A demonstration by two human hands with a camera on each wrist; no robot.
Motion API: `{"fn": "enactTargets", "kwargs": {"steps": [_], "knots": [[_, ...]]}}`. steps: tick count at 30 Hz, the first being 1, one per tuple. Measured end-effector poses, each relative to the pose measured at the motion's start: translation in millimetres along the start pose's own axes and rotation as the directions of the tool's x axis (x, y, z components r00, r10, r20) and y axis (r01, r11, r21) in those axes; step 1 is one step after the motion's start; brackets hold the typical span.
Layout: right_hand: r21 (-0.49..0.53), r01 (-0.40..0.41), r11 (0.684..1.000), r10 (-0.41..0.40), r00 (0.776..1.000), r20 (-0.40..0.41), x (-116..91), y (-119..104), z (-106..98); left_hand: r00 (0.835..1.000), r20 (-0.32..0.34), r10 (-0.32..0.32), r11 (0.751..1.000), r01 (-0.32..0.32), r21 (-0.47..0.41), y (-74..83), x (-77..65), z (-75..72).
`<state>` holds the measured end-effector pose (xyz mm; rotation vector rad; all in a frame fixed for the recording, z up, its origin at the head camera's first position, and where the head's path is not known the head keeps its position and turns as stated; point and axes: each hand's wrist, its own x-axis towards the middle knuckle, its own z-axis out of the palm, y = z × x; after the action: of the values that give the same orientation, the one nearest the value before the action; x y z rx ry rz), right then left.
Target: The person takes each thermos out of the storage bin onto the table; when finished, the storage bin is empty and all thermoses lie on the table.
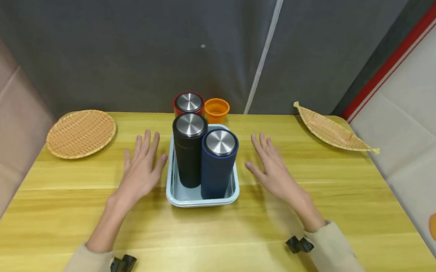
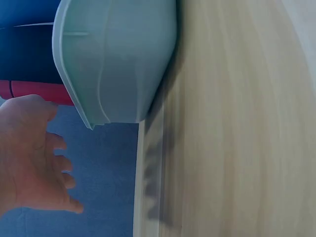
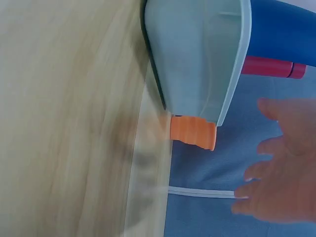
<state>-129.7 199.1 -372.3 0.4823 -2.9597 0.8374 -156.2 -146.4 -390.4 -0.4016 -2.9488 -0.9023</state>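
Note:
A light blue plastic tub (image 1: pixel 172 196) stands mid-table with a black vacuum flask (image 1: pixel 189 157) and a dark blue vacuum flask (image 1: pixel 216 172) upright in it, both topped by steel lids. Behind the black one shows a red vacuum flask (image 1: pixel 188 102), its lower part hidden. To the tub's left is my left hand (image 1: pixel 140 170), fingers spread, holding nothing and apart from the tub. My right hand (image 1: pixel 274 172) hovers on the other side, also empty with fingers extended. Both wrist views show the tub's side wall (image 2: pixel 118 59) beyond the hand.
An orange cup (image 1: pixel 216 110) stands at the back beside the red flask. Round woven trays (image 1: pixel 81 134) lie at the back left, and a pointed woven basket (image 1: pixel 333 131) is at the back right. A grey curtain (image 1: pixel 141 45) borders the table's far edge.

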Motion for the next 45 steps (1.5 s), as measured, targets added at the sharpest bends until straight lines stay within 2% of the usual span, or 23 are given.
{"fn": "enactTargets", "kwargs": {"steps": [4, 9, 12, 15, 21, 24, 30, 36, 41, 45], "knots": [[0.097, 0.051, 0.994, -0.049, 0.999, -0.02, -7, -2, -3, 1.0, -0.005, 0.029, 0.998, -0.029, -0.062, 4.3, 0.9, 0.1], [0.147, 0.127, 0.981, -0.123, 0.992, -0.038, -10, -11, -4, 0.999, -0.011, 0.053, 0.985, -0.054, -0.163, 8.2, 0.7, -0.9], [0.165, 0.167, 0.972, -0.163, 0.986, -0.04, -11, -19, -4, 0.999, -0.033, 0.033, 0.964, -0.041, -0.264, 9.8, 1.1, -0.7], [0.231, 0.198, 0.953, -0.195, 0.98, -0.036, -12, -27, -3, 0.998, -0.07, -0.003, 0.934, -0.022, -0.356, 13.3, 1.3, 1.2], [0.465, 0.193, 0.864, -0.198, 0.98, -0.039, -14, -38, 7, 0.988, -0.132, -0.08, 0.872, 0.005, -0.489, 22.2, 0.2, 7.3], [0.527, 0.174, 0.832, -0.177, 0.983, -0.044, -12, -43, 13, 0.982, -0.151, -0.114, 0.861, 0.022, -0.507, 23.5, 0.6, 11.8], [0.518, 0.134, 0.845, -0.116, 0.991, -0.068, -6, -51, 22, 0.981, -0.124, -0.148, 0.847, 0.061, -0.528, 19.7, 3.3, 15.7], [0.494, 0.117, 0.861, -0.081, 0.992, -0.094, -2, -58, 26, 0.985, -0.067, -0.158, 0.817, 0.092, -0.57, 14.4, 4.3, 15.4], [0.49, 0.097, 0.866, -0.048, 0.993, -0.111, -1, -61, 26, 0.985, -0.032, -0.167, 0.781, 0.113, -0.614, 14.8, 4.0, 14.7], [0.504, 0.087, 0.859, -0.034, 0.993, -0.113, -1, -62, 27, 0.983, -0.009, -0.185, 0.742, 0.134, -0.657, 15.4, 3.2, 14.8]]}}
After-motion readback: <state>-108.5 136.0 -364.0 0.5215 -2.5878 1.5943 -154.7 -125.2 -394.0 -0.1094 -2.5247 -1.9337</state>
